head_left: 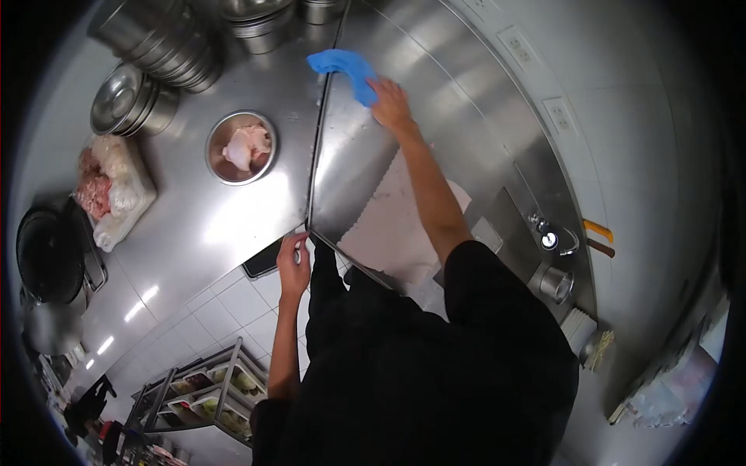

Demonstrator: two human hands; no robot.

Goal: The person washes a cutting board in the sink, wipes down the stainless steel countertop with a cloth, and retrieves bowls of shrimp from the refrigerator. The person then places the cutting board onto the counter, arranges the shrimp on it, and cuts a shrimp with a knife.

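My right hand (390, 102) grips a blue cloth (346, 66), which lies across the seam between two steel counters. Down at the counter's front corner is my left hand (293, 262), its fingers curled near the edge; whether they hold anything is too small to tell. Raw pale meat (247, 147) sits in a round steel bowl (220, 169) on the left counter (186, 210). Under my right forearm, a pale pinkish sheet (392, 225) lies on the right counter (350, 147).
Stacked steel bowls (155, 46) stand at the back left. Bagged meat (116, 186) rests at the left, beside black pans (50, 252). A faucet (549, 241) and knives with yellow (598, 231) and brown handles are at the right. Food trays (210, 404) stand below left.
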